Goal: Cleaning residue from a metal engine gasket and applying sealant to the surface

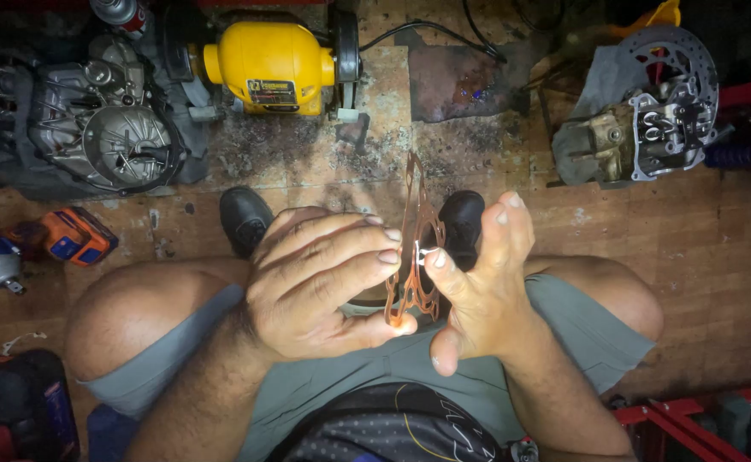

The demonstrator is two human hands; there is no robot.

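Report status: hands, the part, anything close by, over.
Left hand and right hand both grip the thin copper-coloured gasket, held edge-on above the knees. Yellow bench grinder and engine case lie beyond, apart.

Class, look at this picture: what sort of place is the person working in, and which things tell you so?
Probably a small engine repair workshop: a yellow bench grinder, an engine casing and a brake disc sit on the floor, while both hands hold a thin copper-coloured gasket.

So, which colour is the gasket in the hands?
Copper-orange gasket, thin and shiny; the head view shows it.
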